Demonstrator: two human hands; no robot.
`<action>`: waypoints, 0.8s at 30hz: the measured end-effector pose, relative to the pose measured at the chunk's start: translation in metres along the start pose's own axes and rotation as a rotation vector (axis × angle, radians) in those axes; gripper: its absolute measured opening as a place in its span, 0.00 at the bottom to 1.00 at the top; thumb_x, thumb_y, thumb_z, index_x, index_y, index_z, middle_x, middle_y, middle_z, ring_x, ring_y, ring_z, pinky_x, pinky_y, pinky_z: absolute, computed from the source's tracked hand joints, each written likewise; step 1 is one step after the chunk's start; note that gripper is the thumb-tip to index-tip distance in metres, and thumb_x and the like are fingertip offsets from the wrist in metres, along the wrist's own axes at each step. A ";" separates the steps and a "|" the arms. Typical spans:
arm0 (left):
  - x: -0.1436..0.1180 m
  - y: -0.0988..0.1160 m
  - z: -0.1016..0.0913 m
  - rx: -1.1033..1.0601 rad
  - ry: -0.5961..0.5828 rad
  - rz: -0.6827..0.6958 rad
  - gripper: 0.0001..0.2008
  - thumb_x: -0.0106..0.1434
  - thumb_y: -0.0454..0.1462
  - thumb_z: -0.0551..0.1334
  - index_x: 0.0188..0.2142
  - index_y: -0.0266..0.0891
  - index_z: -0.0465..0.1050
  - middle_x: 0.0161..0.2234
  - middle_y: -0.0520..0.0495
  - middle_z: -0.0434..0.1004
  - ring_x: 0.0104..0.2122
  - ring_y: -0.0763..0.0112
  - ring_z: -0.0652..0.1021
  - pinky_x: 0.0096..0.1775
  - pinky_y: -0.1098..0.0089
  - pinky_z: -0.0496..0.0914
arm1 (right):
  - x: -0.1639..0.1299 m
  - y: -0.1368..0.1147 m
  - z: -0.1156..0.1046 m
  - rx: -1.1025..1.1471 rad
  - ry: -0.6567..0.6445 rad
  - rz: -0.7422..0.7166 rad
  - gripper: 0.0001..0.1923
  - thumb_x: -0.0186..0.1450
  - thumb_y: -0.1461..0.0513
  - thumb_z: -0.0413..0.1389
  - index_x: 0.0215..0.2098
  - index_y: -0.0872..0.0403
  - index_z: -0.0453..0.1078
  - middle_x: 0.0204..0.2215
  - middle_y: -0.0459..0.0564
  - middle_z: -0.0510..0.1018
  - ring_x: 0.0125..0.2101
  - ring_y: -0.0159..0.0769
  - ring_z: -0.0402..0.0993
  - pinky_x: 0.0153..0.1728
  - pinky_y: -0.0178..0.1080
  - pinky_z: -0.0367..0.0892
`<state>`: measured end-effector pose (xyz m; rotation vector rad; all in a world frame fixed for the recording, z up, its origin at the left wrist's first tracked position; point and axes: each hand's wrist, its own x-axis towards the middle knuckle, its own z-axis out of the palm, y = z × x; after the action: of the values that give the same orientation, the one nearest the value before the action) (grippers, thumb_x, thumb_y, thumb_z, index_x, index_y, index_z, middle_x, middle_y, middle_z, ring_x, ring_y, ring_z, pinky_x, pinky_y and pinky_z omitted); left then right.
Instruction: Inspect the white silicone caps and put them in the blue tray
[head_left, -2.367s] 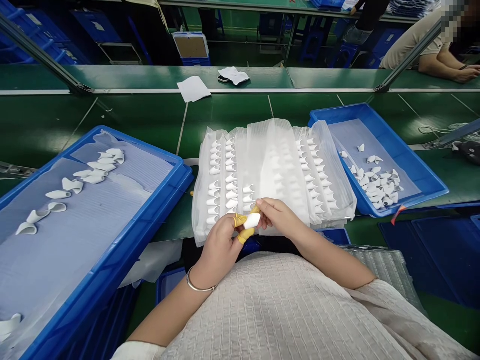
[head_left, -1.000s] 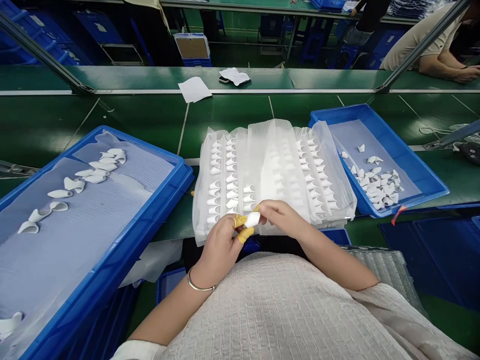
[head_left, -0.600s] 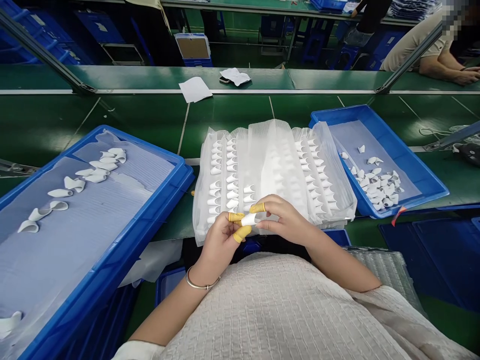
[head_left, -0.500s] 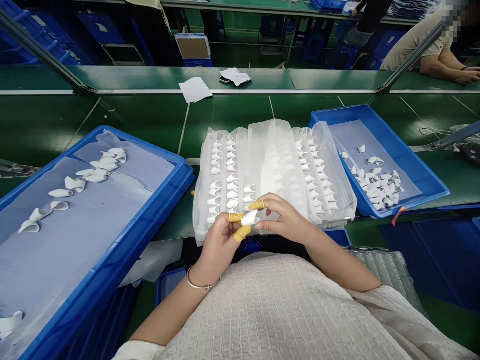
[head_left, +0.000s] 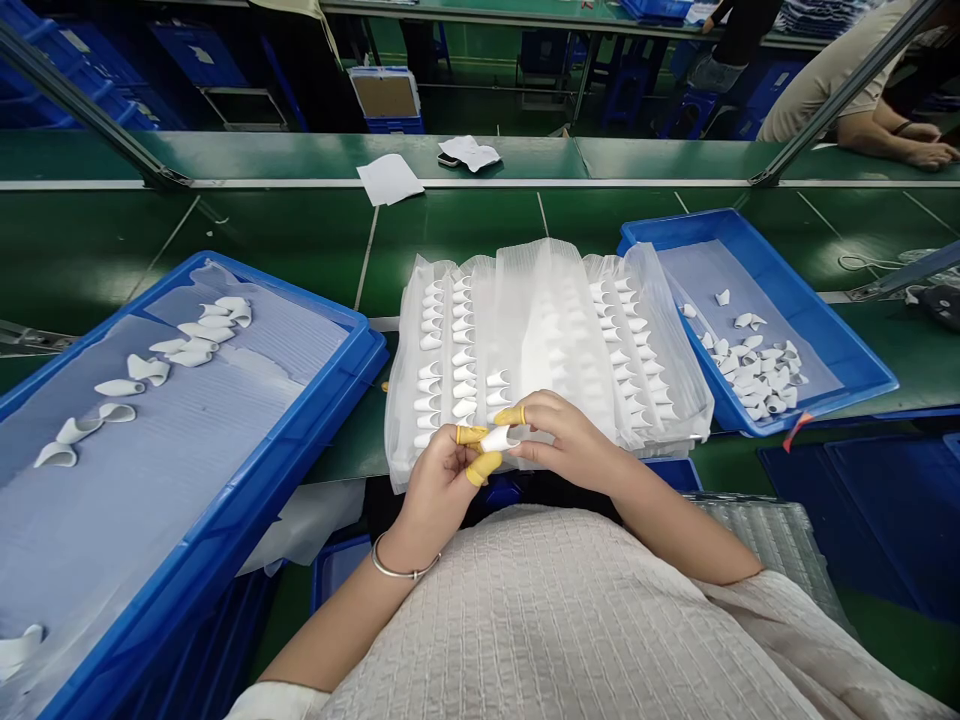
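Note:
A small white hollow piece with a slanted open end (head_left: 498, 439) is pinched in my left hand (head_left: 442, 475), between thumb and fingers wearing yellow finger cots. The open end faces right. My right hand (head_left: 562, 435) is closed around that end, its cotted index finger at the top edge and its bare thumb at the lower right. Just beyond both hands lies a white padded tray (head_left: 540, 300) with rows of similar white pieces, partly covered by a translucent foam sheet.
On the left, a foam-lined blue bin (head_left: 300, 545) carries several loose white pieces. Another blue bin (head_left: 832, 330) at right has a heap of smaller white pieces. Paper (head_left: 390, 180) and a phone (head_left: 448, 160) lie on the green ledge. Someone's forearms (head_left: 892, 140) rest at far right.
The white piece has turned slightly, so its open end shows more. My right fingers have shifted a little. At far right, the other person's hands have moved slightly.

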<state>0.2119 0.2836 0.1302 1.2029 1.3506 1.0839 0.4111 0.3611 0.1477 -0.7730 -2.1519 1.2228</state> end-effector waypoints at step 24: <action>0.001 -0.005 -0.001 0.042 0.022 0.035 0.09 0.63 0.42 0.65 0.38 0.42 0.68 0.25 0.55 0.71 0.25 0.73 0.71 0.28 0.72 0.67 | 0.000 0.003 0.002 0.041 -0.005 0.055 0.18 0.65 0.53 0.62 0.51 0.49 0.70 0.43 0.51 0.72 0.44 0.40 0.69 0.44 0.42 0.67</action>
<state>0.2101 0.2843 0.1251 1.2529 1.3800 1.1008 0.4108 0.3612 0.1443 -0.8175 -2.1163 1.2939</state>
